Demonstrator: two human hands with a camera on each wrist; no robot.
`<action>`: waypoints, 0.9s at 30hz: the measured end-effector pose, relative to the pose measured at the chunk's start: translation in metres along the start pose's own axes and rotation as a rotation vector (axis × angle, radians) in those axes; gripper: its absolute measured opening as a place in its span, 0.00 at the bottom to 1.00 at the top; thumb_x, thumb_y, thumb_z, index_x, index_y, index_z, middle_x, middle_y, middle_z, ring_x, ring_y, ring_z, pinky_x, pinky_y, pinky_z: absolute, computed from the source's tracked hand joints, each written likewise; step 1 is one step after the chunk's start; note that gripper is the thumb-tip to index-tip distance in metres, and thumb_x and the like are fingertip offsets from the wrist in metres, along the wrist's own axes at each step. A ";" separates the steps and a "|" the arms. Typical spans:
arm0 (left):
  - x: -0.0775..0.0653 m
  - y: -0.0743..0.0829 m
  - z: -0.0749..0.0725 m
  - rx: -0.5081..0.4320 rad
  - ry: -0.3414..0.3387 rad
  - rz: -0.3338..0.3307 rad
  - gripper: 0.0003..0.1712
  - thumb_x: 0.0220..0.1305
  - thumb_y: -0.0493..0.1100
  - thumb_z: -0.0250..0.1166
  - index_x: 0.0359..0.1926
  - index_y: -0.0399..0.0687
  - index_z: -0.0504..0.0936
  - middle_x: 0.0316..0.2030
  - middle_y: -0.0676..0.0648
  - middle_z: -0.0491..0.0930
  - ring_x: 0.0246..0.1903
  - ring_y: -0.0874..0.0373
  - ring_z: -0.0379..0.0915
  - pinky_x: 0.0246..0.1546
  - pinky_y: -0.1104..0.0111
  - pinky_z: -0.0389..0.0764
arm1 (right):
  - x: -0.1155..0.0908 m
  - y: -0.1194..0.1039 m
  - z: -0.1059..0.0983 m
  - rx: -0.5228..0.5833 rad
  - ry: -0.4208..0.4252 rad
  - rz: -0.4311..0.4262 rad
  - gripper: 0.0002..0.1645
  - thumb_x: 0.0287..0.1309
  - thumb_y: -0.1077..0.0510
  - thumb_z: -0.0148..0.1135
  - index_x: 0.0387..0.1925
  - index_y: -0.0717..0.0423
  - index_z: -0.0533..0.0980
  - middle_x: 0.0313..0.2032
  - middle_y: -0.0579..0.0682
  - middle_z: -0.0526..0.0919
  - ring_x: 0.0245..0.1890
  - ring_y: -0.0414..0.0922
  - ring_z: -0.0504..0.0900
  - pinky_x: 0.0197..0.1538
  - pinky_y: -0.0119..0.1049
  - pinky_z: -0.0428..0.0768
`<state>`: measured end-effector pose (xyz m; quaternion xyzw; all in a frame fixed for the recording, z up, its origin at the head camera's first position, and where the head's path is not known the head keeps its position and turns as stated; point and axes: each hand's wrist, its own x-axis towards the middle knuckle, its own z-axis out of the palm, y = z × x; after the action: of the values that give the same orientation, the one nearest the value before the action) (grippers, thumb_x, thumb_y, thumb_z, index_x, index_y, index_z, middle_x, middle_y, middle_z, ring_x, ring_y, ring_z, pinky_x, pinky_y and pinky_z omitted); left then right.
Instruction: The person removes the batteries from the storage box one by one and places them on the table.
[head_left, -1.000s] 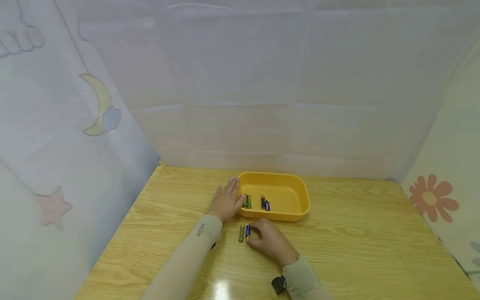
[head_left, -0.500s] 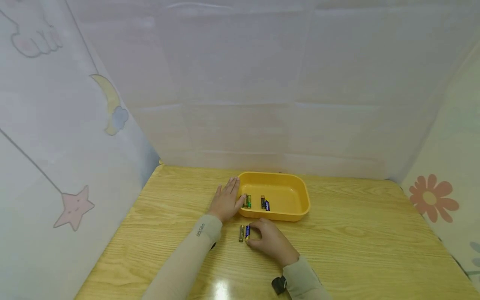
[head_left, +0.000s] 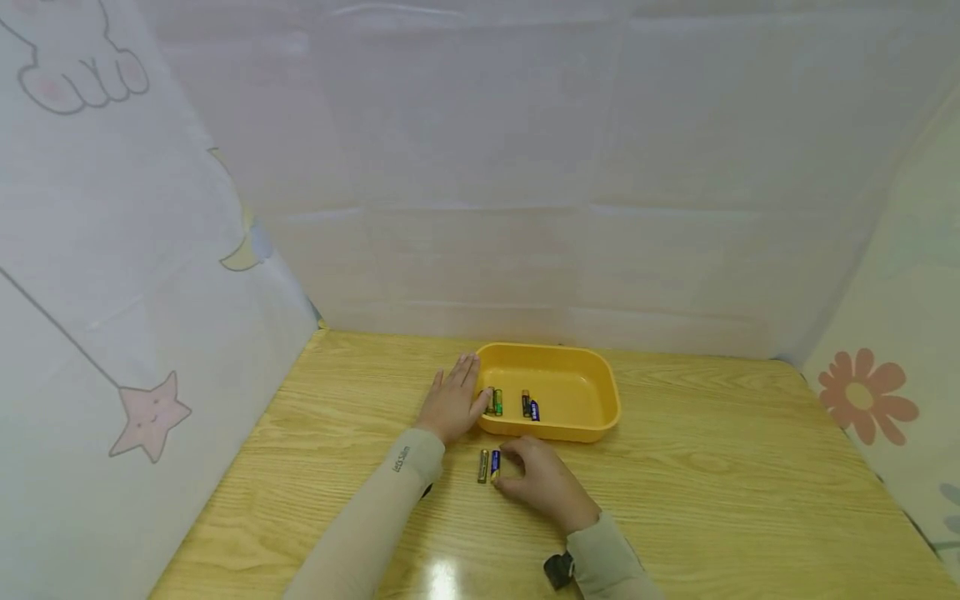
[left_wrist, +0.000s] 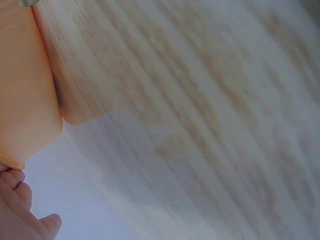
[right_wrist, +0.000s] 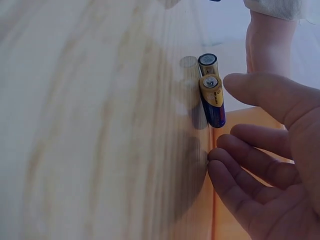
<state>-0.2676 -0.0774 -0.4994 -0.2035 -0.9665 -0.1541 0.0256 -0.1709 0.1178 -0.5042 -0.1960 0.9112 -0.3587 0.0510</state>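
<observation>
blue battery (right_wrist: 214,107) near "let's slim" sleeve (head_left: 375,512)

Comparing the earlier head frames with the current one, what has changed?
The printed cloth on the left has shifted rightward in the head view: its pink star sits further right and its moon is now partly out of sight. No visible grasp or release. The left hand, right hand, yellow tray and batteries stayed put.
</observation>
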 end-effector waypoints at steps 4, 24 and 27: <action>0.000 -0.001 0.001 0.004 0.004 0.003 0.41 0.80 0.61 0.41 0.81 0.43 0.45 0.80 0.46 0.44 0.79 0.53 0.37 0.77 0.45 0.46 | -0.002 0.000 -0.002 0.000 0.027 -0.014 0.22 0.58 0.56 0.73 0.52 0.62 0.82 0.45 0.49 0.82 0.43 0.43 0.79 0.48 0.45 0.82; -0.002 0.004 -0.004 -0.007 -0.006 -0.009 0.40 0.80 0.60 0.42 0.81 0.41 0.46 0.80 0.45 0.44 0.79 0.52 0.38 0.77 0.46 0.45 | -0.001 -0.008 -0.035 -0.067 0.267 -0.200 0.10 0.56 0.67 0.73 0.41 0.59 0.84 0.39 0.47 0.84 0.40 0.43 0.81 0.46 0.41 0.84; -0.001 0.005 -0.003 -0.002 -0.012 -0.011 0.41 0.81 0.60 0.42 0.81 0.42 0.46 0.80 0.45 0.44 0.79 0.52 0.38 0.77 0.46 0.45 | 0.001 -0.004 -0.038 -0.063 0.301 -0.215 0.11 0.55 0.67 0.74 0.41 0.58 0.84 0.37 0.47 0.83 0.38 0.43 0.80 0.44 0.39 0.84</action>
<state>-0.2646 -0.0750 -0.4950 -0.1992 -0.9676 -0.1542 0.0190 -0.1790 0.1390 -0.4741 -0.2379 0.8932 -0.3585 -0.1306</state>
